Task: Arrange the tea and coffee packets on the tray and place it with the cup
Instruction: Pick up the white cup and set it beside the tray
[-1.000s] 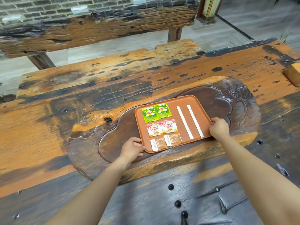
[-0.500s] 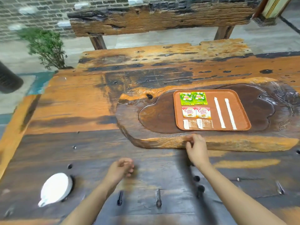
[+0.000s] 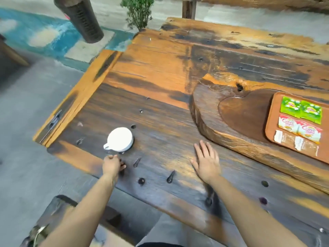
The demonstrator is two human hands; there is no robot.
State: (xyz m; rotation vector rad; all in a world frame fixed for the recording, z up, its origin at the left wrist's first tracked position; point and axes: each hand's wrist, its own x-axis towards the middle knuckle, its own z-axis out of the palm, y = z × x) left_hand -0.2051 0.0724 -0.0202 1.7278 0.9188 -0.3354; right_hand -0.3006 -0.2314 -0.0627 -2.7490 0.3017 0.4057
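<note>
A white cup (image 3: 120,139) stands on the dark wooden table near its left corner, handle pointing toward me. My left hand (image 3: 112,164) hovers just in front of the handle, fingers curled, holding nothing. My right hand (image 3: 207,160) lies flat and spread on the table to the cup's right. The orange tray (image 3: 271,122) rests in the carved wooden slab at the right edge, partly cut off. On it lie two green tea packets (image 3: 300,111), two Coffee-mate packets (image 3: 300,130) and brown sugar packets (image 3: 296,143).
The carved slab (image 3: 210,111) rises above the table between the cup and the tray. The table's left edge (image 3: 58,120) drops to grey floor. A dark cylinder (image 3: 80,18) and a small plant (image 3: 138,11) stand beyond the far corner. A stool (image 3: 58,211) sits below.
My view has swung left, bringing the cup closer to centre. My left hand moved forward to the cup's handle. My right hand left the slab's edge and now lies flat on the table.
</note>
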